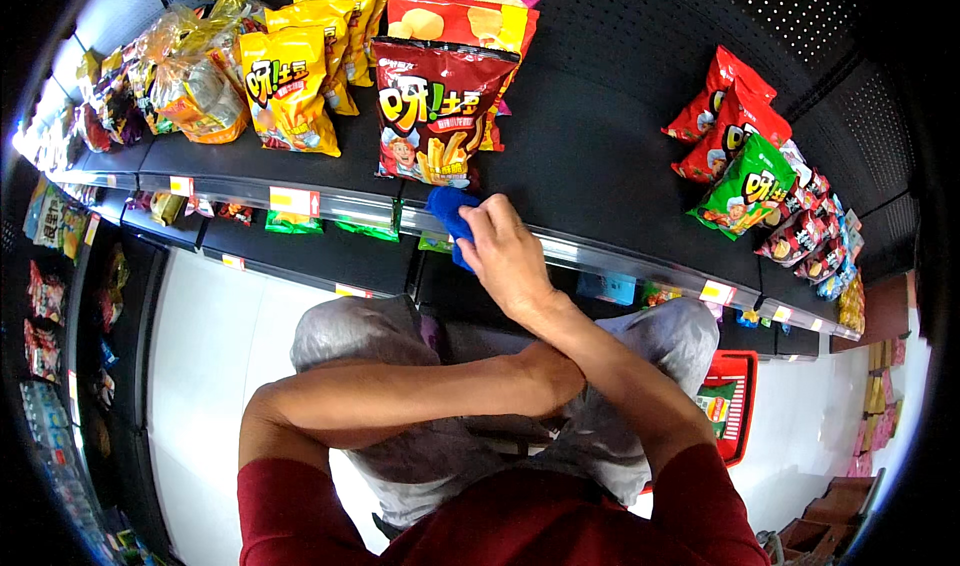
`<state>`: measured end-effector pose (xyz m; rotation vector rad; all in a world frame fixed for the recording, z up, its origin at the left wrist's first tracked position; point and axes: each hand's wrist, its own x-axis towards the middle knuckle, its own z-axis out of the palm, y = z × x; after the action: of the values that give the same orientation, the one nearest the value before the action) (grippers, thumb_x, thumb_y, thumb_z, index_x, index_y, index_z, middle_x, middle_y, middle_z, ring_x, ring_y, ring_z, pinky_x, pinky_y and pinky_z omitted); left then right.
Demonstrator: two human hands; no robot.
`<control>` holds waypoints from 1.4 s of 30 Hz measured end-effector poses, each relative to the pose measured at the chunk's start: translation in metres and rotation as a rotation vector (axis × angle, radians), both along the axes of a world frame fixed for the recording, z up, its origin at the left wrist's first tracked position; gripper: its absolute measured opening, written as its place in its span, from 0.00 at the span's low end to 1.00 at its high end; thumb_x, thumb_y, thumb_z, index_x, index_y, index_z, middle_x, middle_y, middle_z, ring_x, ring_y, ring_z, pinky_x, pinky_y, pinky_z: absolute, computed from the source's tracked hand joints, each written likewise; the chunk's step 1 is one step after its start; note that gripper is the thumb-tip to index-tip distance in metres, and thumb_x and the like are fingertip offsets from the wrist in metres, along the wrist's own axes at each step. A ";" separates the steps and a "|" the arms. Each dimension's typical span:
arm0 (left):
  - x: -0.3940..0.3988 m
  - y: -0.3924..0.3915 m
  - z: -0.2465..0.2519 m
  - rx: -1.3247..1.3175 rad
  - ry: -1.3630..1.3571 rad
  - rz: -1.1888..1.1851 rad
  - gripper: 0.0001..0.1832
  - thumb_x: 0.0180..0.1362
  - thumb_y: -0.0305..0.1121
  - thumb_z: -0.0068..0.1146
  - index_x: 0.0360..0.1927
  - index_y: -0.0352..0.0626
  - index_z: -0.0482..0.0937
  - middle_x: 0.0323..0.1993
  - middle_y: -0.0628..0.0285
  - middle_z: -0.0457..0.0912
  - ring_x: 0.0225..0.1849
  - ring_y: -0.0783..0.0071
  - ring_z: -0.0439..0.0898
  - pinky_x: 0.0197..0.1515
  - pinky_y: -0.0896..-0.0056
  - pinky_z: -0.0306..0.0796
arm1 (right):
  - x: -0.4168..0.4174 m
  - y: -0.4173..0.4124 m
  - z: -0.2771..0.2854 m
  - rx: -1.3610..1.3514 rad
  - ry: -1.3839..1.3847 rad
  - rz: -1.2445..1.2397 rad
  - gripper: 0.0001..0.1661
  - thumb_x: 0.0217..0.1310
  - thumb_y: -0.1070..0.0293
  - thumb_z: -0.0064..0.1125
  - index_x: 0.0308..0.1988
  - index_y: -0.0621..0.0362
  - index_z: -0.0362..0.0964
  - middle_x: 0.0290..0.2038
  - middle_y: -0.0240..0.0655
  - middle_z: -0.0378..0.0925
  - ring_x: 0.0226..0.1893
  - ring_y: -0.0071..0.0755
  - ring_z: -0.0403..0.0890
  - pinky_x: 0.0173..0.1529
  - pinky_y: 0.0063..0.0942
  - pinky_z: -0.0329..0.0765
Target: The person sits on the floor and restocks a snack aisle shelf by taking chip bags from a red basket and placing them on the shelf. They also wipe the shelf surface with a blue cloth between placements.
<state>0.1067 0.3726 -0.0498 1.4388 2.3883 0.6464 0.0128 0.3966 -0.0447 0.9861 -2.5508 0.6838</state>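
My right hand [510,257] holds a folded blue cloth [454,217] against the front edge of the black metal shelf [592,168]. Just behind the cloth, a dark maroon bag of potato snacks [442,112] stands upright near that edge, with red bags in a row behind it. To its left are yellow snack bags [289,90]. My left forearm lies across my lap beneath the right forearm; the left hand is hidden there, around the right knee.
Red bags and a green bag [746,186] lean on the shelf's right part. Price tags [294,201] line the shelf edge, above a lower shelf with more bags. A red plastic basket [739,408] holding a green bag stands on the floor by my right leg.
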 end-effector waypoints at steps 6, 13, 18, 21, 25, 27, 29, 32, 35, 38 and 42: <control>0.005 0.007 -0.051 0.139 0.115 0.012 0.20 0.57 0.34 0.58 0.50 0.33 0.80 0.51 0.42 0.82 0.52 0.45 0.82 0.54 0.52 0.77 | -0.008 -0.030 -0.019 0.053 0.162 0.134 0.24 0.51 0.71 0.69 0.50 0.58 0.74 0.40 0.36 0.68 0.44 0.39 0.77 0.38 0.33 0.82; -0.014 0.019 0.004 -0.381 -0.238 -0.182 0.22 0.55 0.41 0.62 0.47 0.34 0.80 0.48 0.42 0.83 0.48 0.45 0.84 0.46 0.50 0.79 | -0.012 0.017 0.001 0.062 0.017 0.147 0.19 0.52 0.72 0.67 0.47 0.52 0.78 0.42 0.34 0.69 0.46 0.38 0.76 0.40 0.34 0.83; -0.012 0.011 -0.027 -0.098 -0.090 -0.201 0.14 0.54 0.37 0.60 0.38 0.37 0.80 0.35 0.46 0.84 0.39 0.46 0.84 0.39 0.46 0.78 | -0.038 0.070 0.029 -0.177 -0.304 0.023 0.14 0.52 0.75 0.64 0.42 0.56 0.82 0.32 0.37 0.73 0.33 0.33 0.78 0.38 0.29 0.77; -0.008 0.002 -0.053 0.221 0.012 -0.160 0.12 0.54 0.37 0.59 0.34 0.38 0.80 0.29 0.48 0.84 0.34 0.46 0.84 0.35 0.44 0.77 | -0.069 0.093 0.055 -0.391 -0.270 -0.056 0.15 0.53 0.76 0.63 0.44 0.57 0.82 0.33 0.31 0.73 0.30 0.23 0.74 0.36 0.26 0.75; -0.010 0.008 -0.031 0.025 -0.040 -0.154 0.14 0.55 0.39 0.60 0.35 0.38 0.81 0.30 0.48 0.85 0.35 0.46 0.84 0.36 0.45 0.78 | -0.071 0.101 0.083 -0.239 -0.264 -0.099 0.21 0.57 0.72 0.65 0.53 0.56 0.79 0.41 0.37 0.77 0.36 0.27 0.78 0.44 0.28 0.78; -0.010 0.012 -0.019 -0.089 -0.112 -0.166 0.15 0.55 0.40 0.60 0.37 0.38 0.81 0.31 0.47 0.85 0.36 0.45 0.85 0.37 0.46 0.78 | -0.065 0.101 0.073 -0.086 -0.303 -0.013 0.26 0.59 0.69 0.66 0.58 0.54 0.76 0.45 0.42 0.78 0.39 0.32 0.80 0.47 0.31 0.79; -0.008 0.012 -0.005 -0.117 -0.190 -0.159 0.15 0.56 0.41 0.60 0.39 0.39 0.82 0.32 0.46 0.86 0.38 0.45 0.85 0.38 0.47 0.79 | -0.061 0.106 0.054 0.186 -0.253 0.038 0.26 0.66 0.60 0.60 0.62 0.50 0.73 0.54 0.43 0.77 0.51 0.47 0.75 0.62 0.38 0.72; -0.008 0.019 0.008 -0.284 -0.186 -0.248 0.15 0.58 0.41 0.58 0.41 0.40 0.83 0.34 0.44 0.86 0.39 0.45 0.86 0.40 0.48 0.80 | -0.058 0.110 0.037 0.252 -0.157 0.041 0.21 0.67 0.61 0.57 0.58 0.48 0.78 0.61 0.39 0.75 0.55 0.44 0.72 0.65 0.37 0.68; 0.000 0.020 -0.008 -0.263 -0.161 -0.267 0.16 0.59 0.41 0.57 0.41 0.38 0.82 0.34 0.45 0.86 0.39 0.46 0.86 0.40 0.47 0.80 | -0.062 0.105 0.032 0.265 -0.110 0.015 0.21 0.66 0.62 0.58 0.58 0.48 0.78 0.60 0.39 0.76 0.55 0.42 0.72 0.65 0.36 0.68; 0.001 0.025 0.006 -0.369 -0.193 -0.375 0.14 0.59 0.38 0.55 0.40 0.37 0.81 0.34 0.45 0.86 0.37 0.47 0.87 0.40 0.47 0.80 | -0.086 0.105 0.024 0.305 0.001 -0.045 0.22 0.65 0.62 0.59 0.58 0.50 0.78 0.60 0.39 0.76 0.52 0.41 0.75 0.63 0.35 0.72; 0.005 0.027 0.010 -0.273 -0.166 -0.417 0.12 0.57 0.34 0.57 0.40 0.37 0.80 0.30 0.48 0.86 0.37 0.50 0.87 0.38 0.47 0.80 | -0.137 0.098 0.021 0.308 0.078 -0.184 0.20 0.66 0.63 0.59 0.56 0.52 0.79 0.57 0.44 0.77 0.52 0.43 0.77 0.59 0.37 0.77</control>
<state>0.1116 0.3997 -0.0395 1.6173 1.8815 0.3069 -0.1238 0.4943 -0.0241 0.8327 -2.6836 0.2019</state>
